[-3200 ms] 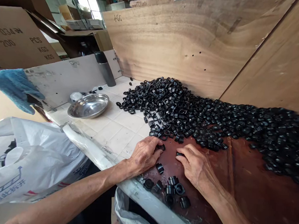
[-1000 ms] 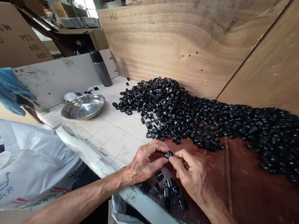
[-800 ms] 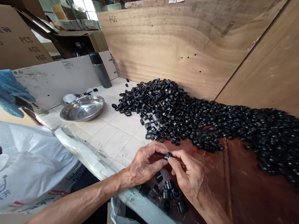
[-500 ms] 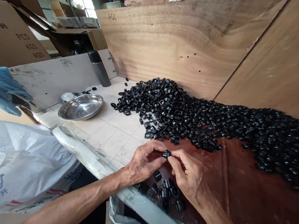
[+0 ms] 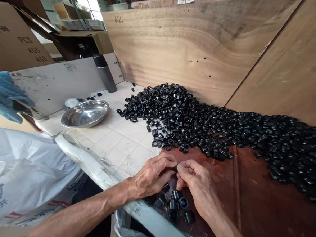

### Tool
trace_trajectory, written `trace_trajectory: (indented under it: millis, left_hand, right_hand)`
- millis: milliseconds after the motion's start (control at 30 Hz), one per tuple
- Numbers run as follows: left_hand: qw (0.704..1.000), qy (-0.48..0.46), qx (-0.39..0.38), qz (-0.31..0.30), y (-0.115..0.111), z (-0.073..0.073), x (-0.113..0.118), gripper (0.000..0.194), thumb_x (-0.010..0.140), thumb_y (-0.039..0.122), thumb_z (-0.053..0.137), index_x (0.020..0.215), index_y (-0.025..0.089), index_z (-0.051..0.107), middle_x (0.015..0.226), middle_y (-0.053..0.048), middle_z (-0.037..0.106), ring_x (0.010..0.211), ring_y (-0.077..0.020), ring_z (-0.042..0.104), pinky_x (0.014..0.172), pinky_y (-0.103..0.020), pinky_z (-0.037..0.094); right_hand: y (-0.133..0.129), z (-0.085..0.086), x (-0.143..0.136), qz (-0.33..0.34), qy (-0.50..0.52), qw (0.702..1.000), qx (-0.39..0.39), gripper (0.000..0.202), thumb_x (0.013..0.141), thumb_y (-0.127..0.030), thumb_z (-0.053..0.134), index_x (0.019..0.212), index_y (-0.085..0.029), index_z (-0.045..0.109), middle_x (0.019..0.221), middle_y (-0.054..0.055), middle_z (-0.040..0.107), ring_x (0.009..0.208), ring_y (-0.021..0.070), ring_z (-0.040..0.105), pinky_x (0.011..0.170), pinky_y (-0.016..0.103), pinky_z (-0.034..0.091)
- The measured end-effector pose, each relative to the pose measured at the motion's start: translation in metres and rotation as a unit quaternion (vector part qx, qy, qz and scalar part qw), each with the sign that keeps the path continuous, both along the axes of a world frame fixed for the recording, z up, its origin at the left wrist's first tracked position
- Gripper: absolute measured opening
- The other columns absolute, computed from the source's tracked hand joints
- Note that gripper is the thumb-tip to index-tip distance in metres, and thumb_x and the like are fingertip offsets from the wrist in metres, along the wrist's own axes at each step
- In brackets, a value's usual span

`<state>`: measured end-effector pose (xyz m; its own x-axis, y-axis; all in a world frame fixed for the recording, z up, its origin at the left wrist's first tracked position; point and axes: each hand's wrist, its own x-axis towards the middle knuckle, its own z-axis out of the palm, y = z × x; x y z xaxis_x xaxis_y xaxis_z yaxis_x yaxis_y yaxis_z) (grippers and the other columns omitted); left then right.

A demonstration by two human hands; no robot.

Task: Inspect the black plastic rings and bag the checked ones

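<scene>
Between the fingertips of my left hand [image 5: 154, 174] and my right hand [image 5: 194, 180] is a small black plastic part [image 5: 175, 168], mostly hidden by the fingers. Both hands are closed in a pinch on it, thumbs and forefingers meeting just above the reddish-brown board. Below them, near the table's front edge, lies a small group of black plastic caps [image 5: 174, 204]. Beyond my hands a large heap of black rings [image 5: 171, 112] is piled against the plywood. To the right, more black pieces [image 5: 288, 149] spread along the back of the board.
On the white tiled surface [image 5: 120, 144] at left rests a shallow steel bowl [image 5: 85, 114]. A dark flask [image 5: 105, 74] stands behind it. Plywood panels [image 5: 184, 44] wall the back. White sacks [image 5: 26, 181] and a blue cloth [image 5: 5, 93] are beyond the left edge, with cardboard boxes [image 5: 17, 36] behind.
My right hand's fingers have curled in closer to the left fingertips, covering more of the black part. The heap and the caps below have stayed in place.
</scene>
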<state>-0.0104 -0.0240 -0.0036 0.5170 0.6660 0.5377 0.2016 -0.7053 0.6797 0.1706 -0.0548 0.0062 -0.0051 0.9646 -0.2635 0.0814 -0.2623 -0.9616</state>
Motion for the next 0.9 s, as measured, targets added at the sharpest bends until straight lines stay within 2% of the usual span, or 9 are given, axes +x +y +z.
trace_trajectory:
  millis: [100, 167, 267, 333, 400, 533, 733, 800, 900]
  left_hand:
    - [0.996, 0.066, -0.045, -0.042, -0.003, 0.011, -0.002, 0.018, 0.09, 0.014, 0.06, 0.108, 0.019, 0.061, 0.106, -0.008, 0.068, 0.096, -0.0188, 0.067, 0.084, -0.032, 0.056]
    - [0.987, 0.102, -0.12, -0.034, -0.002, 0.018, -0.002, 0.012, 0.088, 0.023, 0.068, 0.099, 0.019, 0.064, 0.096, -0.005, 0.07, 0.084, -0.0174, 0.067, 0.076, -0.029, 0.056]
    - [0.974, 0.122, -0.158, 0.107, 0.008, 0.018, 0.0, 0.015, 0.09, 0.029, 0.066, 0.1, 0.018, 0.066, 0.088, -0.004, 0.068, 0.073, -0.0163, 0.064, 0.068, -0.029, 0.054]
    - [0.962, 0.146, -0.125, 0.196, 0.019, 0.01, 0.002, 0.023, 0.089, 0.023, 0.063, 0.112, 0.017, 0.066, 0.087, -0.005, 0.067, 0.073, -0.0178, 0.063, 0.072, -0.032, 0.055]
    - [0.956, 0.18, -0.086, 0.217, 0.028, 0.001, 0.004, 0.029, 0.087, 0.017, 0.063, 0.116, 0.016, 0.066, 0.088, -0.006, 0.067, 0.077, -0.0192, 0.063, 0.077, -0.035, 0.056]
    - [0.951, 0.217, -0.04, 0.216, 0.031, -0.01, 0.009, 0.016, 0.091, 0.017, 0.056, 0.099, 0.018, 0.07, 0.089, -0.006, 0.063, 0.077, -0.0167, 0.061, 0.073, -0.029, 0.054]
    - [0.968, 0.172, -0.033, 0.182, 0.021, -0.01, 0.013, 0.009, 0.089, 0.018, 0.063, 0.084, 0.019, 0.07, 0.098, -0.006, 0.067, 0.089, -0.0189, 0.065, 0.081, -0.032, 0.054]
    - [0.972, 0.137, -0.072, 0.178, 0.021, -0.007, 0.014, 0.008, 0.088, 0.017, 0.063, 0.082, 0.019, 0.068, 0.089, -0.004, 0.07, 0.084, -0.0181, 0.065, 0.08, -0.032, 0.053]
    - [0.96, 0.062, -0.202, 0.183, 0.022, -0.001, 0.016, 0.007, 0.087, 0.021, 0.063, 0.094, 0.019, 0.066, 0.08, 0.0, 0.069, 0.069, -0.0143, 0.062, 0.067, -0.028, 0.051]
  right_hand:
    - [0.006, -0.006, 0.009, 0.048, -0.06, 0.997, -0.026, 0.042, 0.09, -0.057, 0.057, 0.067, -0.021, 0.056, 0.05, -0.001, 0.058, 0.043, 0.0161, 0.056, 0.048, 0.028, 0.048]
    - [0.013, -0.012, 0.018, 0.034, -0.203, 0.975, 0.08, 0.04, 0.091, -0.054, 0.057, 0.07, -0.021, 0.058, 0.059, 0.003, 0.063, 0.052, 0.0197, 0.062, 0.054, 0.032, 0.052]
    - [0.025, -0.019, 0.03, 0.002, -0.337, 0.895, 0.293, 0.022, 0.093, -0.033, 0.058, 0.107, -0.018, 0.065, 0.109, 0.014, 0.068, 0.095, 0.0272, 0.069, 0.083, 0.041, 0.057]
    - [0.032, -0.024, 0.035, 0.035, -0.371, 0.858, 0.355, 0.035, 0.093, -0.02, 0.055, 0.128, -0.018, 0.059, 0.133, 0.017, 0.058, 0.118, 0.0297, 0.061, 0.099, 0.047, 0.053]
    - [0.037, -0.027, 0.037, 0.068, -0.399, 0.836, 0.371, 0.04, 0.093, -0.014, 0.053, 0.133, -0.017, 0.057, 0.137, 0.016, 0.055, 0.127, 0.0313, 0.056, 0.106, 0.05, 0.049]
    - [0.04, -0.033, 0.038, 0.071, -0.399, 0.838, 0.367, 0.031, 0.095, -0.009, 0.049, 0.123, -0.016, 0.061, 0.12, 0.015, 0.06, 0.112, 0.0278, 0.062, 0.099, 0.047, 0.053]
    - [0.039, -0.035, 0.038, 0.076, -0.378, 0.84, 0.381, 0.026, 0.089, -0.002, 0.051, 0.104, -0.021, 0.06, 0.103, 0.008, 0.065, 0.1, 0.0252, 0.063, 0.09, 0.04, 0.053]
    - [0.038, -0.035, 0.038, 0.083, -0.379, 0.843, 0.373, 0.025, 0.089, -0.002, 0.052, 0.102, -0.022, 0.061, 0.099, 0.007, 0.066, 0.097, 0.0246, 0.063, 0.088, 0.039, 0.053]
    - [0.038, -0.036, 0.039, 0.081, -0.374, 0.852, 0.359, 0.025, 0.09, -0.007, 0.057, 0.109, -0.021, 0.061, 0.103, 0.008, 0.066, 0.098, 0.0255, 0.064, 0.088, 0.039, 0.053]
